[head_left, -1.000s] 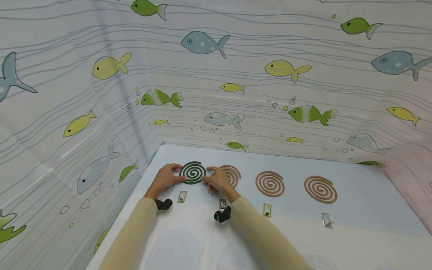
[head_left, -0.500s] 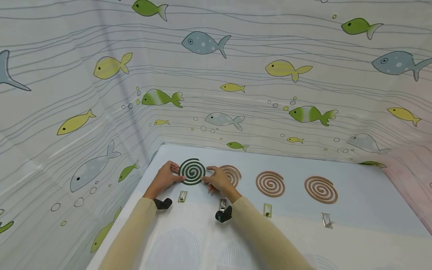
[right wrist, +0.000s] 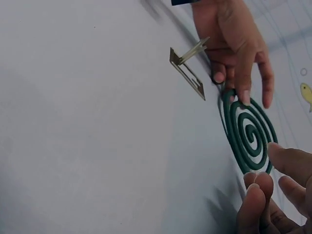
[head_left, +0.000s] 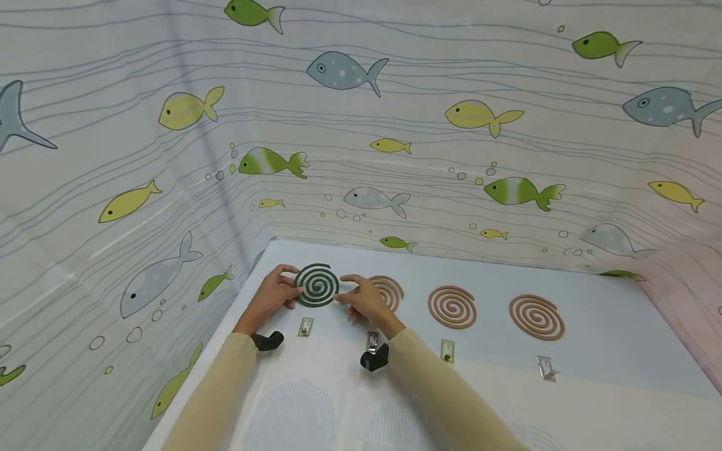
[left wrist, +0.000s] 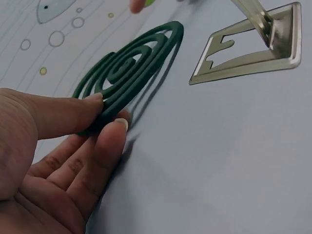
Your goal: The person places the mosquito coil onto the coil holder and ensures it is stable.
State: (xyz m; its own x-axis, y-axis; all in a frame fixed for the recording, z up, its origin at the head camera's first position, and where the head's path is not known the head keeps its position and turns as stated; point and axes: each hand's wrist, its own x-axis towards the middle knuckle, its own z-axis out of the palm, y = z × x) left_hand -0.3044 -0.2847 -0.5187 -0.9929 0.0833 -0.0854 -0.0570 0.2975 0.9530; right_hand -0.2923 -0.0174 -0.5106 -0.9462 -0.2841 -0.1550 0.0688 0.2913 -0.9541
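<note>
A dark green spiral coil (head_left: 318,285) is lifted a little off the pale blue table (head_left: 609,326), tilted, between both hands. My left hand (head_left: 294,290) pinches its left edge between thumb and fingertips; the left wrist view shows the coil (left wrist: 131,73) and the thumb (left wrist: 92,100) lying on its rim. My right hand (head_left: 342,295) pinches the right edge. In the right wrist view the coil (right wrist: 248,134) has the right fingertips (right wrist: 265,180) at its near rim and the left hand (right wrist: 236,44) at its far rim.
Three brown coils (head_left: 390,292) (head_left: 452,307) (head_left: 536,316) lie in a row to the right. Small metal stands (head_left: 305,326) (head_left: 371,341) (head_left: 447,351) (head_left: 546,368) sit in front of them. A fish-print curtain (head_left: 361,125) walls in the table on three sides.
Both hands have raised the green coil off the table and tilted it, shifting it slightly left and away. The brown coils and stands have not moved.
</note>
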